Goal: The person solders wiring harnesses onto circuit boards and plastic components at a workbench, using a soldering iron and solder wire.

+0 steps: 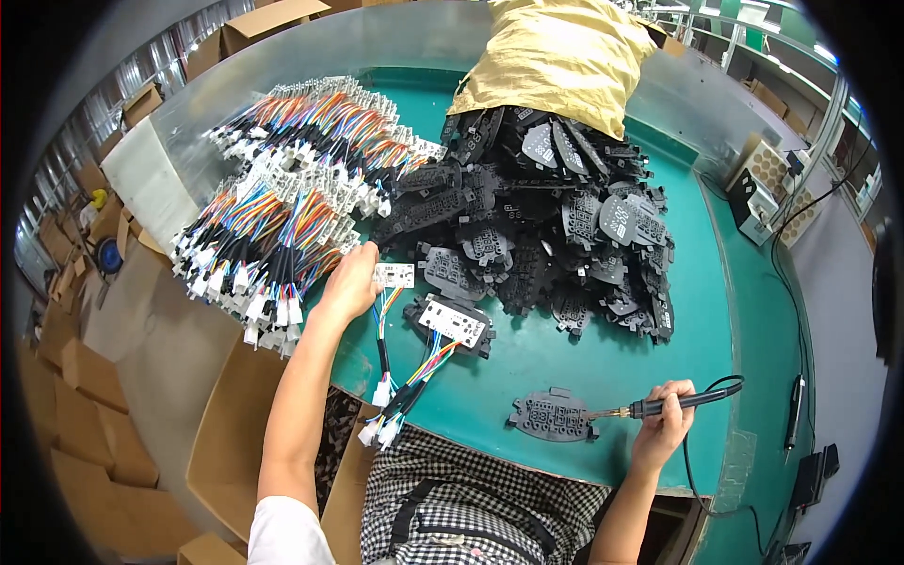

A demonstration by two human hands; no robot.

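Note:
My left hand (352, 282) is closed at the edge of a small white circuit board (395, 275), whose coloured wires hang down to white connectors. My right hand (665, 428) grips a soldering iron (673, 404) by its dark handle. The iron's tip points left and meets, or nearly meets, the right end of a black plastic panel (554, 415) lying on the green table. Between my hands, a white circuit board with wires (454, 322) rests on another black panel (478, 343). Its wire bundle runs toward the table's front edge, ending in white plugs (381, 431).
Wired circuit boards (282, 212) are heaped at the left. A large pile of black panels (546, 217) spills from a yellow sack (565, 56) at the back. The iron's cord (692, 471) loops down at the right. Cardboard boxes (231, 424) stand below the table's left edge.

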